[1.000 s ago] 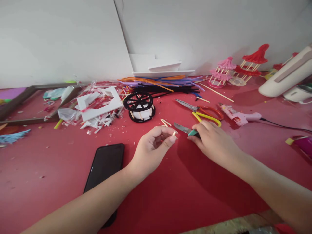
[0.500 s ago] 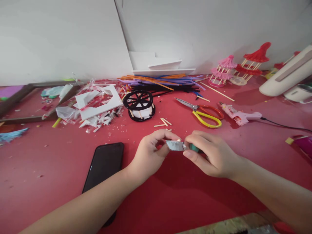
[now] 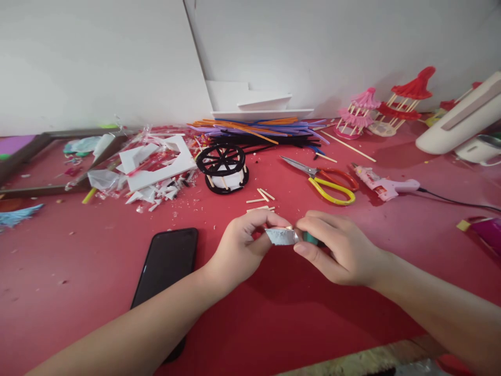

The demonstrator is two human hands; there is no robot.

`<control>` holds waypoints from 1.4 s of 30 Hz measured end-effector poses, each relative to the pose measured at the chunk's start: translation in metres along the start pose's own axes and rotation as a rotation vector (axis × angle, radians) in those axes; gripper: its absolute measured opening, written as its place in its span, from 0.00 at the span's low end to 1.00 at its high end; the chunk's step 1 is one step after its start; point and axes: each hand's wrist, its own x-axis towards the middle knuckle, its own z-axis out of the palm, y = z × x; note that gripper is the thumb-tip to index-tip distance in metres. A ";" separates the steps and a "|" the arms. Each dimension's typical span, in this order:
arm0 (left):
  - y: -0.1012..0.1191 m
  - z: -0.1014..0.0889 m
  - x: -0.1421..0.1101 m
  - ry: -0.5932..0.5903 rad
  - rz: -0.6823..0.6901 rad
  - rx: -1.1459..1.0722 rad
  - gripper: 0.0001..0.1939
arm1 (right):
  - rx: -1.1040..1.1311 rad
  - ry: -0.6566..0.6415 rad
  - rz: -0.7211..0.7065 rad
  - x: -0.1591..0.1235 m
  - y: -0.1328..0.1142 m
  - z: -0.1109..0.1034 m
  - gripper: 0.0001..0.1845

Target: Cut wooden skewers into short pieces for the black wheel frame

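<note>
My right hand [image 3: 340, 248] is closed around a box cutter [image 3: 280, 236]; its wide grey blade points left and part of its green handle shows between my fingers. My left hand [image 3: 240, 245] pinches a small wooden stick [image 3: 289, 227], mostly hidden behind the blade, with only its pale end showing. Blade and stick meet or nearly meet between my hands, just above the red table [image 3: 297, 303]. Beyond my left hand lie several short cut sticks [image 3: 264, 196]. Farther back stands a black-rimmed round model [image 3: 223, 169] with a spoked top and short stick posts.
A black phone [image 3: 168, 266] lies beside my left forearm. Scissors [image 3: 324, 180] and a pink glue gun [image 3: 385, 185] rest at right. White foam scraps [image 3: 160, 162], pipe cleaners [image 3: 258, 133], a pink model [image 3: 358, 115] and a red model [image 3: 409, 104] stand along the back.
The blade has tilted slightly and shows a little more of its face. Both hands keep nearly the same place and grip.
</note>
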 end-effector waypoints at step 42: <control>0.005 0.005 -0.006 0.015 0.104 0.110 0.10 | 0.005 -0.007 -0.063 0.001 -0.002 -0.006 0.09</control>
